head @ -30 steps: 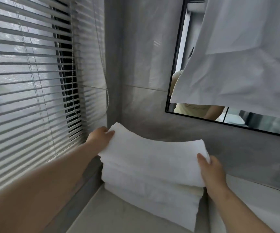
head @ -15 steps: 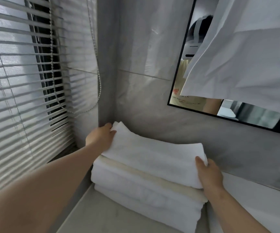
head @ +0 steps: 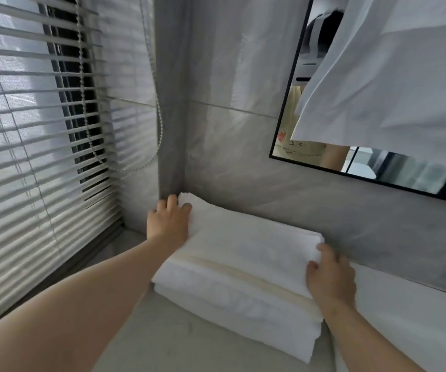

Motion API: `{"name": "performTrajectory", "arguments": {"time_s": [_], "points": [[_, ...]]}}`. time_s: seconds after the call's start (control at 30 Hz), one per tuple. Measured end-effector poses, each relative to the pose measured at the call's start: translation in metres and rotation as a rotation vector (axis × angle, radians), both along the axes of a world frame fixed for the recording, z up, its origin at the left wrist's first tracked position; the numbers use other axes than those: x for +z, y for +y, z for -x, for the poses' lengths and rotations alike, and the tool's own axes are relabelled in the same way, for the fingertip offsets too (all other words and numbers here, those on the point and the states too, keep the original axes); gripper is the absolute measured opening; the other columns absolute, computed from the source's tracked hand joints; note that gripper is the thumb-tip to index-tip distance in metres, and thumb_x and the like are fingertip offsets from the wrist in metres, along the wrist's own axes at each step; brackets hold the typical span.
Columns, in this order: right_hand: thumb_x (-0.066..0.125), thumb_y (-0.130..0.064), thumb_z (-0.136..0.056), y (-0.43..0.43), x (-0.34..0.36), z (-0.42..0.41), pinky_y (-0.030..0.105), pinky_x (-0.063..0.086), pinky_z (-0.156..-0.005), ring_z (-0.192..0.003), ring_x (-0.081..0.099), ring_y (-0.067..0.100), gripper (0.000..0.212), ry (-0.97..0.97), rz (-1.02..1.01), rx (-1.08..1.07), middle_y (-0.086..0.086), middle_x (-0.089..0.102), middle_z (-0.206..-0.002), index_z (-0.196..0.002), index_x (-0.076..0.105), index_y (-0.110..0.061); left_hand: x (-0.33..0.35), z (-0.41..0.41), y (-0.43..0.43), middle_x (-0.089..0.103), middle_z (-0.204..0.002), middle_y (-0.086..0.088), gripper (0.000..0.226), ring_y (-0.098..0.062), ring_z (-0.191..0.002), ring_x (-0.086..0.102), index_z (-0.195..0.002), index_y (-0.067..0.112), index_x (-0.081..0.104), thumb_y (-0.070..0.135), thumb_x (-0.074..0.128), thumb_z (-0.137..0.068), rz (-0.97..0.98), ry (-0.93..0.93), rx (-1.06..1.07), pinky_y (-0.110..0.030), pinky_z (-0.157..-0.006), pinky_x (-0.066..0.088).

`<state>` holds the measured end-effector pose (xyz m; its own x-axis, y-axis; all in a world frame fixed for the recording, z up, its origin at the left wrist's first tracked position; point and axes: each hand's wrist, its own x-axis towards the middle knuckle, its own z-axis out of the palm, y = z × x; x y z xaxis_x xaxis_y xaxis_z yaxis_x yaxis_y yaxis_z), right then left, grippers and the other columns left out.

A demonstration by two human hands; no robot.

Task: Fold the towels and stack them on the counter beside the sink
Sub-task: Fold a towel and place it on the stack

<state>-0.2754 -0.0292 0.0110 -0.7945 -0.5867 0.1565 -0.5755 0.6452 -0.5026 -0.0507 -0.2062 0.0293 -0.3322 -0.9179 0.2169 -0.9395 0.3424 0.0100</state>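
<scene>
Left hand (head: 168, 224) and right hand (head: 332, 277) rest on opposite ends of top towel (head: 248, 248).

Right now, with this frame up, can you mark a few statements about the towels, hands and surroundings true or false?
1. The stack of folded white towels lies on the pale counter, in the corner against the grey tiled wall. True.
2. Both hands are clear of the stack. False: the left hand touches its left end and the right hand its right end.
3. The white slatted window blind is to the right of the stack. False: it is to the left.
4. A white cloth hangs over part of the black-framed mirror. True.
</scene>
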Motion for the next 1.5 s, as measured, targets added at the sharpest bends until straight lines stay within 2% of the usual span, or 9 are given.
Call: {"name": "performTrajectory", "arguments": {"time_s": [0.07,0.17,0.4,0.7,0.9,1.0,1.17,1.3,1.5], "points": [[0.046,-0.022,-0.094,0.003,0.007,-0.007,0.041,0.032,-0.101,-0.127,0.033,0.035,0.050,0.066,-0.109,0.007,0.013,0.034,-0.142,-0.142,0.034,-0.026,0.001,-0.003,0.003,0.027,-0.140,-0.004,0.044,-0.027,-0.129,0.029,-0.134,0.028,0.039,0.015,0.044,-0.092,0.015,-0.033,-0.031,-0.037,-0.100,0.032],[0.043,-0.034,-0.093,0.007,0.014,-0.017,0.041,0.026,-0.108,-0.133,0.025,0.031,0.053,0.057,-0.173,0.041,0.003,0.024,-0.149,-0.143,0.025,-0.034,0.006,-0.005,0.015,0.028,-0.143,-0.002,0.045,-0.024,-0.132,0.027,-0.138,0.029,0.035,0.021,0.039,-0.094,0.025,0.004,-0.084,-0.035,-0.103,0.028],[0.044,-0.042,-0.092,0.024,0.037,-0.036,0.045,0.024,-0.109,-0.136,0.020,0.029,0.055,0.040,-0.143,0.110,0.001,0.014,-0.153,-0.143,0.023,-0.034,0.029,0.001,0.061,0.033,-0.142,0.000,0.045,-0.022,-0.132,0.030,-0.142,0.028,0.030,0.028,0.036,-0.097,0.036,0.074,-0.231,-0.035,-0.104,0.028],[0.048,-0.041,-0.091,0.075,0.052,-0.045,0.045,0.028,-0.103,-0.134,0.024,0.028,0.055,0.043,-0.066,0.150,0.000,0.024,-0.148,-0.141,0.027,-0.033,0.050,0.028,0.135,0.035,-0.142,-0.001,0.045,-0.024,-0.132,0.033,-0.141,0.025,0.031,0.029,0.039,-0.096,0.069,0.095,-0.353,-0.037,-0.103,0.029],[0.048,-0.037,-0.090,0.125,0.055,-0.026,0.042,0.030,-0.098,-0.128,0.030,0.028,0.049,0.032,-0.057,0.196,0.000,0.030,-0.144,-0.136,0.034,-0.032,0.053,0.060,0.198,0.036,-0.142,-0.001,0.045,-0.024,-0.130,0.035,-0.140,0.025,0.031,0.028,0.039,-0.096,0.081,0.101,-0.395,-0.037,-0.102,0.030],[0.047,-0.040,-0.090,0.155,0.055,-0.007,0.042,0.029,-0.101,-0.130,0.028,0.028,0.048,0.029,-0.056,0.227,0.000,0.027,-0.147,-0.136,0.034,-0.033,0.051,0.084,0.233,0.036,-0.142,-0.001,0.045,-0.024,-0.130,0.035,-0.140,0.025,0.031,0.029,0.040,-0.096,0.077,0.096,-0.410,-0.038,-0.103,0.031],[0.047,-0.042,-0.091,0.208,0.055,0.034,0.042,0.027,-0.104,-0.135,0.024,0.026,0.054,0.027,-0.091,0.301,-0.003,0.021,-0.153,-0.141,0.030,-0.033,0.047,0.127,0.293,0.036,-0.142,-0.001,0.045,-0.024,-0.129,0.037,-0.139,0.026,0.033,0.032,0.041,-0.096,0.046,0.103,-0.386,-0.037,-0.102,0.031],[0.047,-0.040,-0.091,0.242,0.052,0.058,0.041,0.027,-0.104,-0.134,0.024,0.025,0.051,0.041,-0.093,0.347,-0.004,0.024,-0.151,-0.139,0.032,-0.032,0.037,0.154,0.338,0.041,-0.136,0.000,0.040,-0.025,-0.125,0.040,-0.134,0.026,0.038,0.029,0.041,-0.095,0.019,0.135,-0.341,-0.036,-0.099,0.032],[0.048,-0.039,-0.090,0.292,0.048,0.071,0.040,0.030,-0.102,-0.132,0.029,0.026,0.050,0.034,-0.105,0.390,-0.003,0.029,-0.148,-0.138,0.035,-0.030,0.023,0.166,0.400,0.037,-0.141,0.000,0.045,-0.024,-0.129,0.036,-0.139,0.026,0.033,0.030,0.042,-0.095,-0.029,0.132,-0.309,-0.037,-0.101,0.030]]}}
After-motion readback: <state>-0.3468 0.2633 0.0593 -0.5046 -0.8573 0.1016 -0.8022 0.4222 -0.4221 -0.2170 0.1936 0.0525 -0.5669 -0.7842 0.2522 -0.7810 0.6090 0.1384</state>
